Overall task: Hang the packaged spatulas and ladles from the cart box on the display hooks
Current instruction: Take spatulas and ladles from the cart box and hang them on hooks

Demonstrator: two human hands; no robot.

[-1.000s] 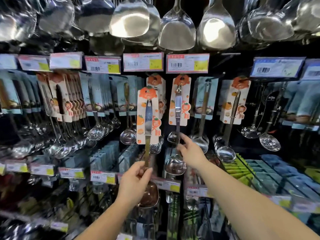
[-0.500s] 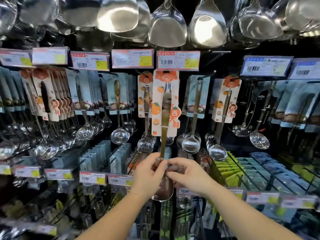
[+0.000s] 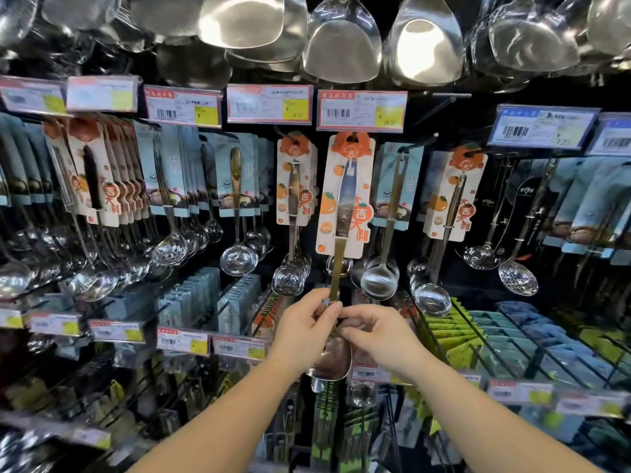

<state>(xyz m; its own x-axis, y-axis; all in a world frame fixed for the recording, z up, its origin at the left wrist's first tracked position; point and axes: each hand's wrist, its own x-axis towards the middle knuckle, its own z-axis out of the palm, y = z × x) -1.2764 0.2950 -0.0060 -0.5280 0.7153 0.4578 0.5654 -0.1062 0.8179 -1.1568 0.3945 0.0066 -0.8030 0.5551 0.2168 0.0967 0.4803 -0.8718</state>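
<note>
Both hands, the left hand (image 3: 302, 327) and right hand (image 3: 379, 337), are pinching the packaged ladle (image 3: 343, 213) by its handle (card top sitting at the display hook (image 3: 351, 136)).

A single wide-angle head-worn view faces straight into the display rack (image 3: 444, 97) at close range, tilted slightly down, with hanging steel blades (image 3: 341, 49) at twelve o'clock and both forearms rising from six o'clock toward frame centre.
</note>
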